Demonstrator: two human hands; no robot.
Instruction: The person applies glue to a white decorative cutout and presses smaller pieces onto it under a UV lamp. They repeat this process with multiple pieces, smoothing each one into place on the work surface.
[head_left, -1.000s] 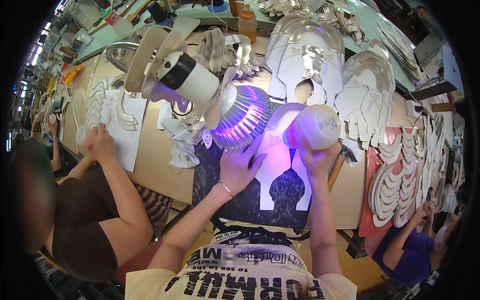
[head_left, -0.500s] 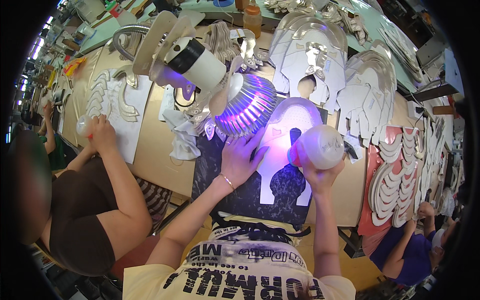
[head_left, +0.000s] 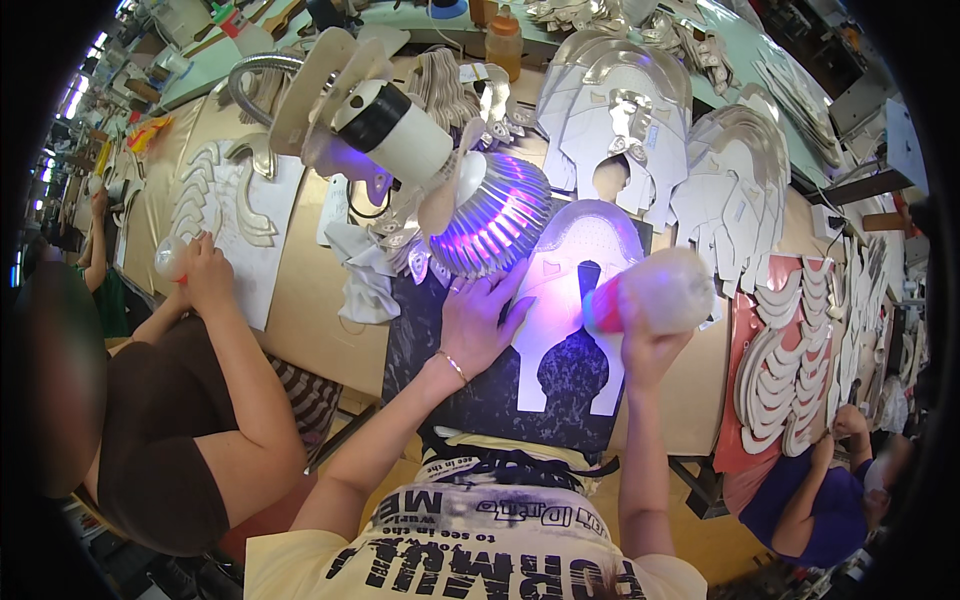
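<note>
A white shoe-upper piece [head_left: 535,370], arched at the top with two legs below, lies flat on a black marbled board [head_left: 450,390]. On its left side rests my left hand [head_left: 480,325], open, fingers stretched out and the fingertips partly under the lamp's edge. My right hand [head_left: 650,345] grips a translucent squeeze bottle [head_left: 678,290] with a red cap, tilted so the cap end points left over the piece's right leg. The bottle is blurred, and its tip is not clear to me. Violet light from a finned metal lamp [head_left: 500,215] falls on the piece.
The lamp hangs low from a flexible metal arm [head_left: 245,75]. Stacks of white upper pieces [head_left: 620,120] stand behind, more at the right. A red sheet [head_left: 745,350] carries curved strips. Crumpled cloth [head_left: 362,270] lies left. Co-workers sit on both sides, one holding a bottle [head_left: 172,258].
My right hand has shifted the bottle slightly right and up, tilting it more onto its side. My left hand stays nearly in place on the piece.
</note>
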